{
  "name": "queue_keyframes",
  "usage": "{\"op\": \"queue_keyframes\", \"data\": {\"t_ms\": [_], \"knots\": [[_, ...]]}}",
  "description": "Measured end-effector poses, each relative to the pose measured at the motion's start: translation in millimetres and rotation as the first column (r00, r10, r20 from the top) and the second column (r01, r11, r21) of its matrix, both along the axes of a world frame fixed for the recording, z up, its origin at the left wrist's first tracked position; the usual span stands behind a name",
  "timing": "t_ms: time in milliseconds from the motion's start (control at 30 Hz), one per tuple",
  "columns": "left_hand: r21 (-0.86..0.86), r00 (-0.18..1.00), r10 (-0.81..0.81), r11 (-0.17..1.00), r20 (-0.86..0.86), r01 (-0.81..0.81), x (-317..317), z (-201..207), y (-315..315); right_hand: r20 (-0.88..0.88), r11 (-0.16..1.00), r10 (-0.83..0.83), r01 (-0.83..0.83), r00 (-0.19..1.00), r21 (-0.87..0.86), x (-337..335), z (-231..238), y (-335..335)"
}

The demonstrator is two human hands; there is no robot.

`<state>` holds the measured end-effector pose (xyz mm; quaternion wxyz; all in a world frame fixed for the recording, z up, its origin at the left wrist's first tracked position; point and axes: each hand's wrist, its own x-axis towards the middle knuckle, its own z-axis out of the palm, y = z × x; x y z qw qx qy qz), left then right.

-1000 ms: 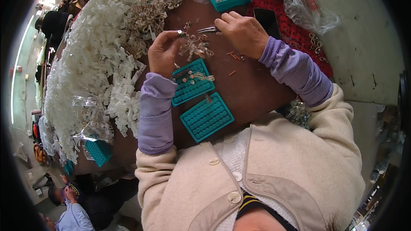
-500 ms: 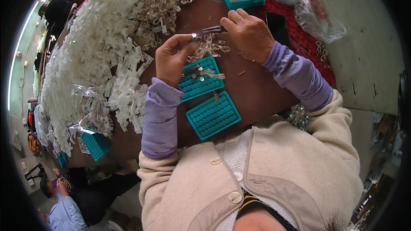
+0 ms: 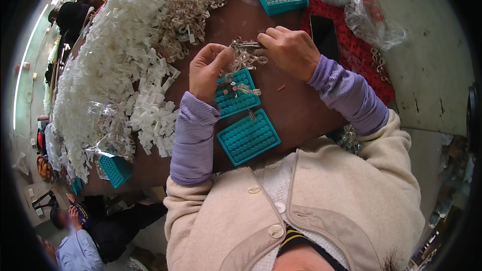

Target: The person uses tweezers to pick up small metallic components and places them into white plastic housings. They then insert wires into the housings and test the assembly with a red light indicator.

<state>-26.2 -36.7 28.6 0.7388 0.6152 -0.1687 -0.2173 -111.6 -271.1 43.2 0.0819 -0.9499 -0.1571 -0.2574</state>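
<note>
Head view shows us a brown table [image 3: 306, 103], the biggest thing within reach, with a broad heap of white plastic pieces [image 3: 105, 70] banked along its left side. Against that heap sits a smaller pile of brownish clear loops [image 3: 181, 27], and to the right we see a red patterned cloth [image 3: 349, 52] with a dark phone [image 3: 324, 32] lying on it.

Three teal trays come next in size: the far tray [image 3: 283, 5] carries rows of silvery round pieces, the middle tray [image 3: 241, 101] has a few loose bits on top, and the near tray [image 3: 248, 140] lies closest to our body.

Our right hand [image 3: 290, 50] is closed around slim metal tweezers [image 3: 251, 45], whose tips point left toward our left hand [image 3: 207, 73]. There the thumb and forefinger are pressed together, apparently on a small piece [image 3: 234, 47], mostly hidden, above a cluster of clear loops [image 3: 247, 60] just beyond the middle tray.

We judge the step in hand to be fine tweezer work at that pinch; the next move calls for steady left fingers and exact tip placement. Smallest of all, a reddish-brown stick [image 3: 281, 88] lies right of the middle tray.
</note>
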Motion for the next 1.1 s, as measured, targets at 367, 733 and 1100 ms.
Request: {"op": "queue_keyframes", "data": {"t_ms": [367, 733, 1100], "knots": [[-0.156, 0.993, 0.042, 0.986, -0.112, -0.059, -10, -6, -11, 0.003, 1.000, 0.025, -0.025, 1.000, -0.005, 1, 1, 1], [0.549, 0.453, -0.313, 0.422, 0.835, -0.721, 77, 22, 21, -0.067, 0.984, -0.032, 0.020, 0.997, -0.177, 16, -1, -14], [0.501, 0.294, -0.426, 0.537, 0.855, -0.679, 238, 35, 0, -0.030, 1.000, -0.018, 0.018, 0.999, -0.022, 2, 3, -23]]}}
